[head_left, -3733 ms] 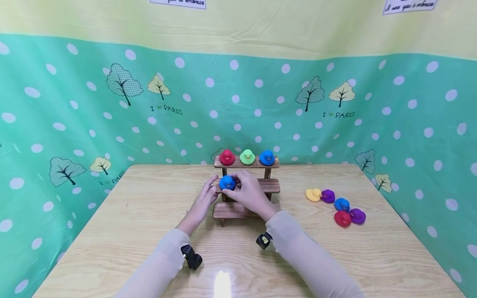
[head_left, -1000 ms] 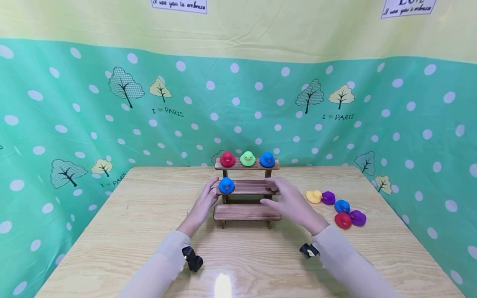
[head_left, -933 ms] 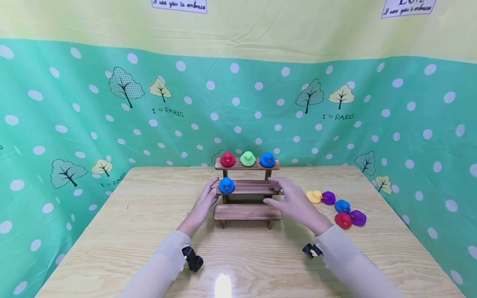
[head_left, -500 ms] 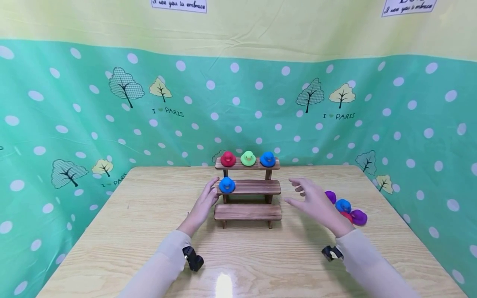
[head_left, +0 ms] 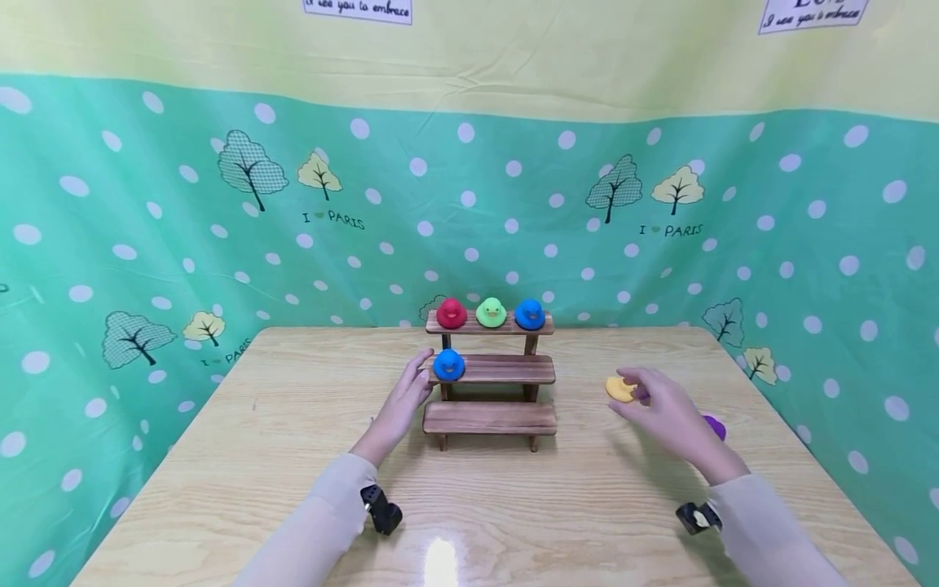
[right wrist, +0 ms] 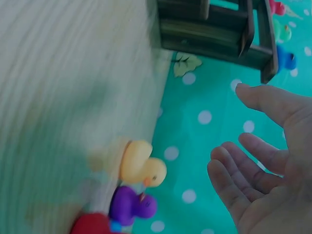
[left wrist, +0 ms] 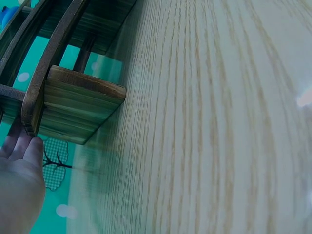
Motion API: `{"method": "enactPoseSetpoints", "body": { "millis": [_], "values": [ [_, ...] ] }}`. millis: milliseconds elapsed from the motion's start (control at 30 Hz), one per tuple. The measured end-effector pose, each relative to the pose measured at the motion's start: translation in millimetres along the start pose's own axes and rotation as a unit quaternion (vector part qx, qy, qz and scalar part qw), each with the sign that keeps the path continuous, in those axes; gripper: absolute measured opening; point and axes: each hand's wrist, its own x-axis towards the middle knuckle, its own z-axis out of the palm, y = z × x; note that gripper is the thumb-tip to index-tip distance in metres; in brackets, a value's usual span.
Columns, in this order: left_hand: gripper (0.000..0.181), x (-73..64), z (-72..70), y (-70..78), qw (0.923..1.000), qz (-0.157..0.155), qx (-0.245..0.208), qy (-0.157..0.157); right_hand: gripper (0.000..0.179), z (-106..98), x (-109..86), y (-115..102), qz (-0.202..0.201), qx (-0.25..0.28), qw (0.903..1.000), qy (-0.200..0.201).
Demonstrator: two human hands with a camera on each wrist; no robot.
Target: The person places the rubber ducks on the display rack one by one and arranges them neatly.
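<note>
A three-tier wooden shelf stand stands at the middle of the table. My left hand rests with its fingers extended at the left end of the middle shelf, beside a blue rubber duck. Over the loose ducks on the right hovers my right hand, thumb and fingers apart and holding nothing. Nearest its fingertips in the head view is a yellow rubber duck. The right wrist view shows a purple duck next to the yellow one, and part of a red duck; my hand hides most of these in the head view.
On the top shelf sit a red duck, a light green duck and a blue duck. Another purple duck shows past my right wrist. A dotted curtain hangs behind the table.
My right hand, which held the blue duck on the middle shelf, has let go and moved right to the loose ducks. The left hand stays by the stand.
</note>
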Motion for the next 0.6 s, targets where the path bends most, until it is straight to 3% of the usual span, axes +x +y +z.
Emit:
{"method": "enactPoseSetpoints", "body": {
  "millis": [267, 600],
  "values": [
    [0.049, -1.2, 2.0, 2.3, 1.0, -0.001, -0.003, 0.007, 0.057, -9, -14.9, 23, -0.012, -0.04, 0.999, 0.017],
    [0.05, 0.4, 2.2, 1.2, 0.9999, -0.002, -0.001, 0.01, 0.06, -16, -31.0, 50, 0.044, -0.069, 0.9966, 0.005]
  ]
}}
